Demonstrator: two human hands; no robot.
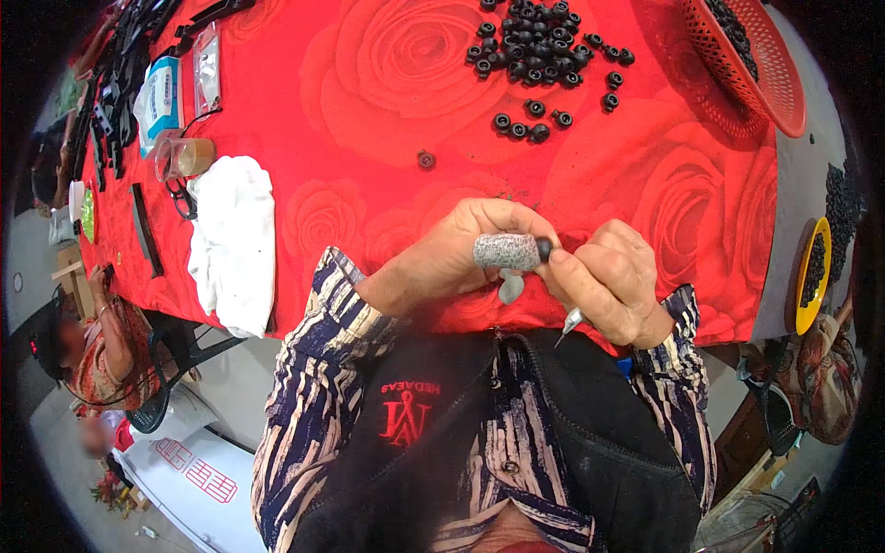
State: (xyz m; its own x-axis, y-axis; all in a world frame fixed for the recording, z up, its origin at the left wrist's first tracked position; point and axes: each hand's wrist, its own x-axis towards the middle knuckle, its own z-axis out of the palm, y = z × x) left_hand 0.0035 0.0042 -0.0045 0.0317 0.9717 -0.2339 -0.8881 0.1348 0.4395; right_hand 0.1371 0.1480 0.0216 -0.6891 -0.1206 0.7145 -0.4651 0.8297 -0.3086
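In front of my chest, both hands meet over the near edge of the red cloth. My left hand [452,244] is closed, pinching a small black part [544,249]. A grey speckled sleeve [505,251] seems to cover one of its digits, and a pale rounded tip [510,288] shows below. My right hand [608,281] is curled, its fingertips against the same black part. Out of the right fist, toward me, sticks a thin pointed metal tool [572,323]; the rest of it is hidden. A single black part [426,159] lies on the cloth beyond my left hand.
Many black parts [535,46] are heaped at the far middle. A red basket [784,83] stands far right, a yellow plate [800,309] right. On the left are a white cloth [235,244], a cup [189,157], a tissue pack [161,97] and black strips [111,101]. Other people sit at both sides.
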